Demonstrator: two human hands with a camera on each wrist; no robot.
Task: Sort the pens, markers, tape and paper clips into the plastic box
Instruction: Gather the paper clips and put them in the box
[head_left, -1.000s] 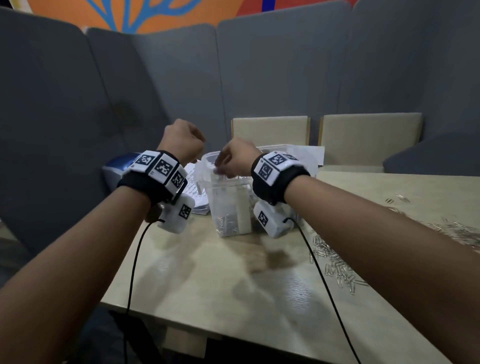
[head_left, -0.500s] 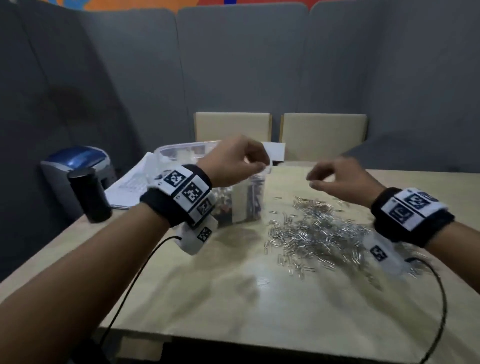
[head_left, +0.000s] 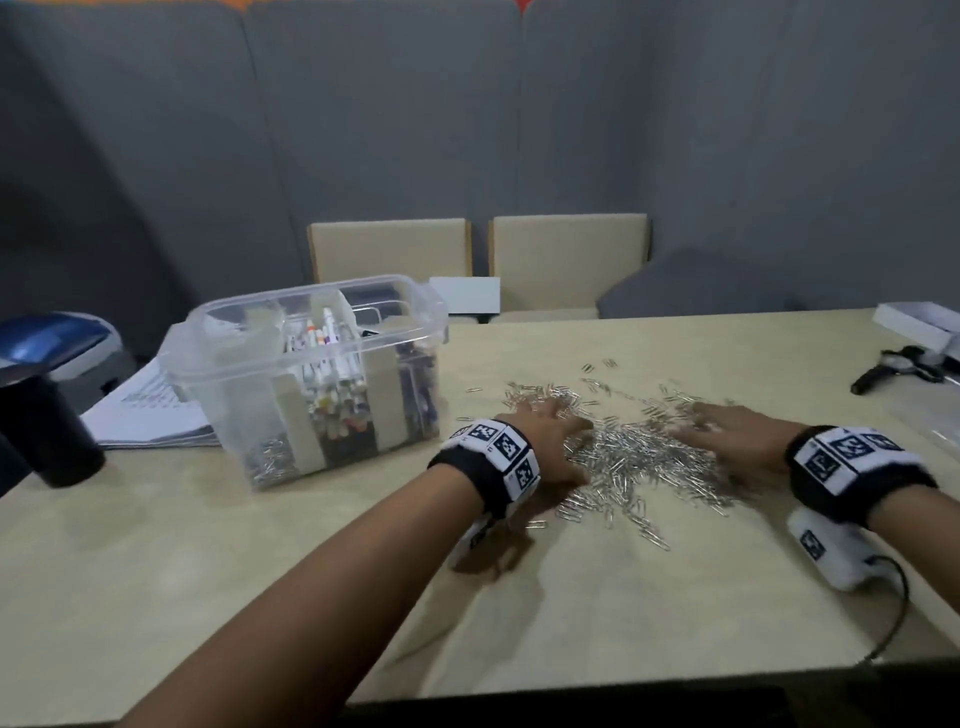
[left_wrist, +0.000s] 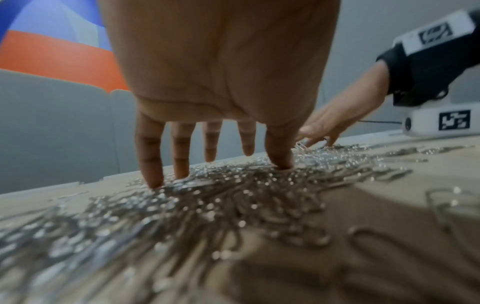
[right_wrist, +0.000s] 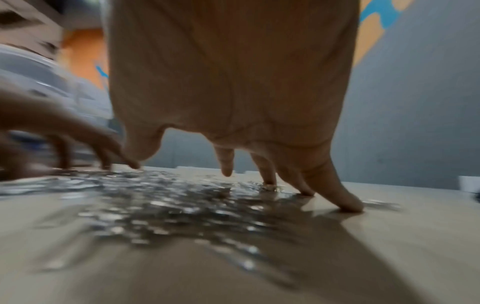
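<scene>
raking the clips (head_left: 631, 457) together looks like the step in hand: the left hand (head_left: 545, 441) and right hand (head_left: 737, 441) both lie flat with fingers spread and straight, fingertips pressed into opposite edges of the heap on the table (head_left: 260, 571), gripping nothing. the left wrist view shows the left fingers (left_wrist: 150, 164) planted in the pile, and the right wrist view shows the right fingers (right_wrist: 345, 199) touching the tabletop at the pile's thin edge. the box (head_left: 311, 374) stands well apart to the left, markers (head_left: 327, 364) upright in its middle compartment and some clips already in the near-left one (tape and pens cannot be made out). the risk, as i judge it, is scatter: a fast sweep could flick loose clips toward the table's near edge, and tangled clips may slip between spread fingers when lifted, or spill on the way across to the box. compared with half a second ago, both hands have dropped from the air, where they were loosely curled, onto the pile, and the view has swung right and down.
</scene>
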